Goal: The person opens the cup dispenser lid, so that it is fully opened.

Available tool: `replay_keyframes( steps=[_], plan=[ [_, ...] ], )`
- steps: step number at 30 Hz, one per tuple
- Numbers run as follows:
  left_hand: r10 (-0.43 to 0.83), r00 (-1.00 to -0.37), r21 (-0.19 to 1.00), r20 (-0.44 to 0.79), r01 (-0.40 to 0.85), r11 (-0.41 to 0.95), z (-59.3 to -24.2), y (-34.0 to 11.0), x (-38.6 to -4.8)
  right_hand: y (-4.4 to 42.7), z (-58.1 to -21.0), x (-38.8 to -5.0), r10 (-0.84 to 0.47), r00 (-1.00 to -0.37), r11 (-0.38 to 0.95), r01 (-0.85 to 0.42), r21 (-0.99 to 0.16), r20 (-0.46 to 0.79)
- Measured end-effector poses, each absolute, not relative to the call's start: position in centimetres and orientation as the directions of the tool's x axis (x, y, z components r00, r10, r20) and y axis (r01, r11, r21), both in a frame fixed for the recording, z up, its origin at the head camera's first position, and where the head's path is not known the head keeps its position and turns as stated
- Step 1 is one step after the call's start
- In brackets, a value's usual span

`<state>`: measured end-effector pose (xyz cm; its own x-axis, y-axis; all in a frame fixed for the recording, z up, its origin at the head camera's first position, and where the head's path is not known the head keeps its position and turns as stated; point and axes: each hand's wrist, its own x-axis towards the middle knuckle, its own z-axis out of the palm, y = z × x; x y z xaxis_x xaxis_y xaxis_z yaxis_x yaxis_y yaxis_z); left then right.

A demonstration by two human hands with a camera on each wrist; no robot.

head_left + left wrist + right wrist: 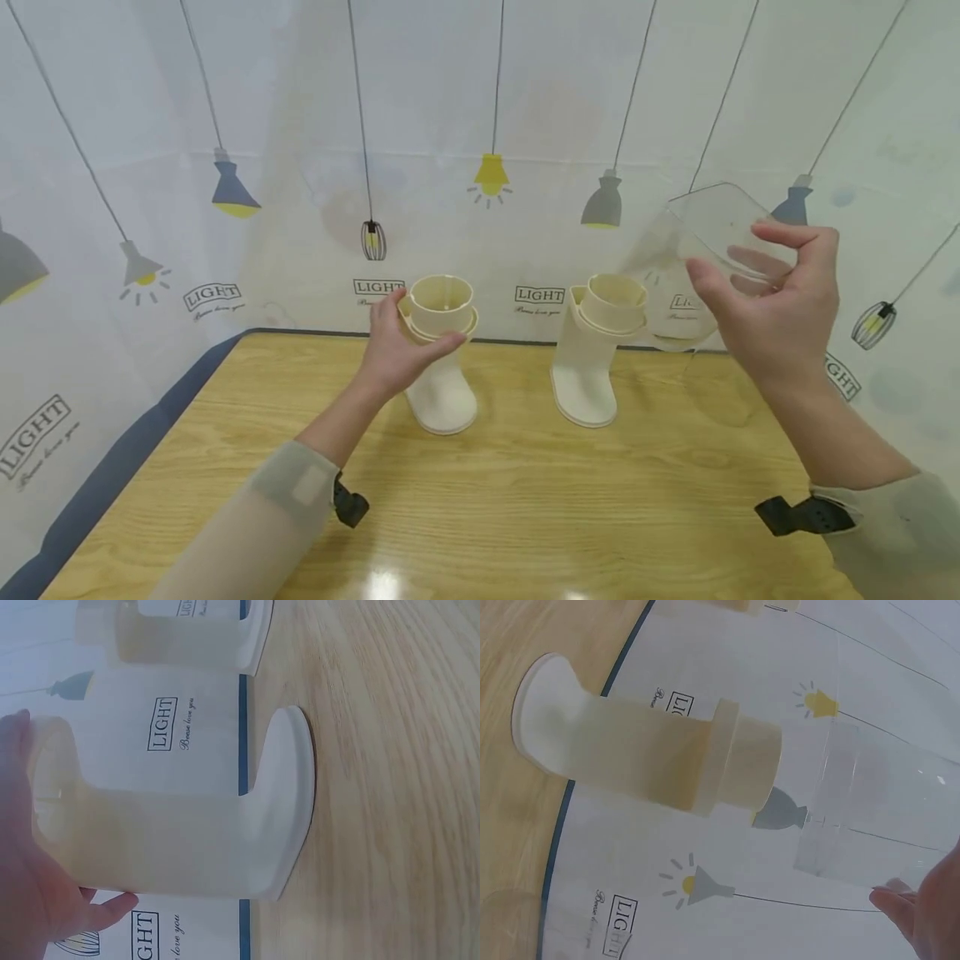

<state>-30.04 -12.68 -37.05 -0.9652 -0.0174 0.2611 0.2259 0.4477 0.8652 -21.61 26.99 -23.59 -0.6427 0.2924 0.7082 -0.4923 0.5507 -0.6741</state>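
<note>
A cream plastic stand [442, 400] with a round collar and a rounded foot is upright on the table. My left hand [397, 346] grips its collar, thumb in front and fingers at the left side. A second, matching stand [585, 375] is to its right, also upright. My right hand [787, 317] holds a clear plastic container [723, 221] up in the air, between thumb and fingers. In the right wrist view this clear container [877, 802] lies beyond the second stand's collar [754, 765], apart from it.
Toward the table's back right stands another clear, see-through vessel [720, 392], its outline faint. The wooden table [525, 508] ends at a dark blue edge against a white cloth [450, 100] printed with lamps.
</note>
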Motion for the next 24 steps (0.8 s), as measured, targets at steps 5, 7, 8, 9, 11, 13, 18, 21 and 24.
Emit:
replay_keyframes(
  steps=[5,7,8,9,11,13,18,21,24],
  plan=[
    [-0.01,-0.972,0.865,0.236,0.206,0.458,-36.9,-13.3,-29.9,29.1,-24.2,-20.9,0.356,-0.69,0.526,-0.409,-0.745,0.63],
    [0.005,-0.973,0.867,0.229,0.207,0.453,-36.8,-13.5,-30.0,30.0,-24.7,-20.6,0.386,-0.705,0.534,-0.355,-0.767,0.595],
    [0.014,-0.974,0.868,0.228,0.21,0.449,-36.8,-13.6,-30.0,30.4,-25.0,-20.4,0.399,-0.708,0.542,-0.331,-0.772,0.583],
    [0.022,-0.973,0.87,0.23,0.216,0.443,-36.9,-13.7,-30.1,30.8,-25.3,-20.3,0.413,-0.713,0.551,-0.299,-0.779,0.567],
    [0.034,-0.972,0.874,0.234,0.225,0.431,-36.9,-13.9,-30.2,31.5,-25.9,-20.0,0.434,-0.715,0.572,-0.251,-0.781,0.548],
    [0.041,-0.971,0.877,0.235,0.23,0.421,-36.9,-14.0,-30.3,32.1,-26.4,-19.7,0.446,-0.718,0.589,-0.214,-0.78,0.534],
    [0.056,-0.973,0.886,0.225,0.228,0.403,-36.8,-14.4,-30.5,33.4,-27.4,-19.1,0.475,-0.736,0.589,-0.142,-0.795,0.483],
    [0.071,-0.973,0.888,0.218,0.228,0.4,-36.7,-14.7,-30.7,34.4,-28.1,-18.9,0.47,-0.759,0.584,-0.116,-0.803,0.451],
    [0.095,-0.972,0.885,0.215,0.235,0.401,-36.6,-15.0,-30.8,35.3,-29.1,-18.8,0.432,-0.796,0.623,-0.077,-0.778,0.424]
  ],
)
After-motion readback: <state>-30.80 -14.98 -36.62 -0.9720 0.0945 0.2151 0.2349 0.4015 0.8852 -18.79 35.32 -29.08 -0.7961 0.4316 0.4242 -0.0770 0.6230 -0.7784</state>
